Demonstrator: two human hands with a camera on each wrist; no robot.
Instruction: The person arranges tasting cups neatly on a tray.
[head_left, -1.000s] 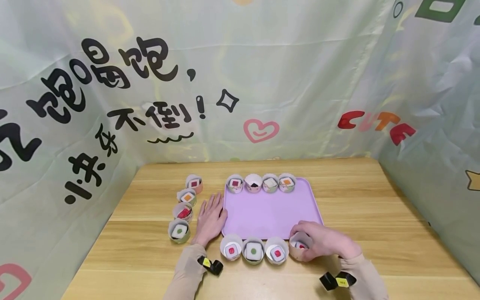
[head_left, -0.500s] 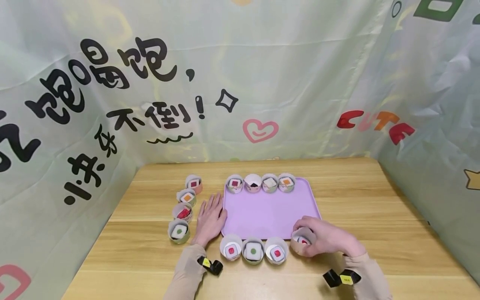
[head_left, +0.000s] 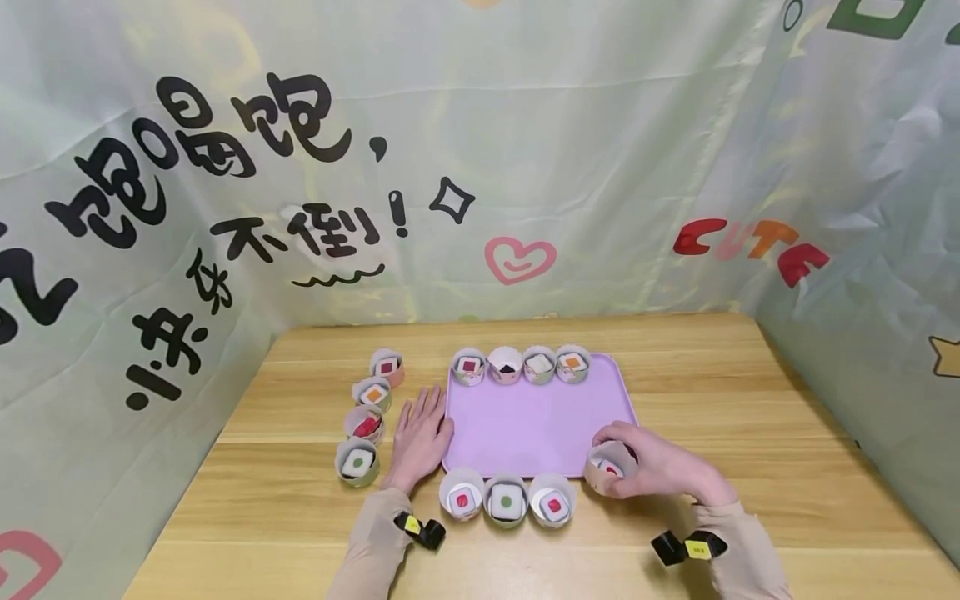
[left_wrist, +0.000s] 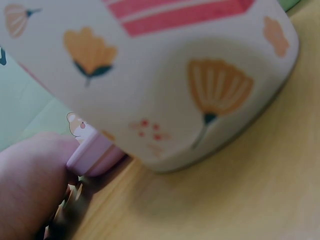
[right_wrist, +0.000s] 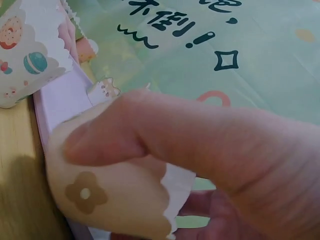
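My right hand [head_left: 663, 467] grips a tan paper baking cup [right_wrist: 120, 200] with a brown flower print, thumb across its outside. In the head view this cup sits at the front right corner of the lilac tray [head_left: 536, 421], and a white and red piece shows inside it. Whether its base touches the tray is hidden. My left hand [head_left: 422, 437] lies flat with fingers extended along the tray's left edge. Three paper cups stand in front of the tray: one with a red-centred piece [head_left: 464, 501], one green-centred [head_left: 507, 502], another red-centred [head_left: 554, 505].
Along the tray's back edge stand several filled cups [head_left: 540, 367]. More cups run down the table's left side, the nearest being a green-centred one [head_left: 357, 462]. In the left wrist view a flower-printed cup [left_wrist: 160, 90] looms close. Printed cloth [head_left: 585, 167] encloses the wooden table [head_left: 750, 417].
My right hand has carried the tan cup a little to the right and away from me, from the front row toward the tray's corner. The left hand stays put.
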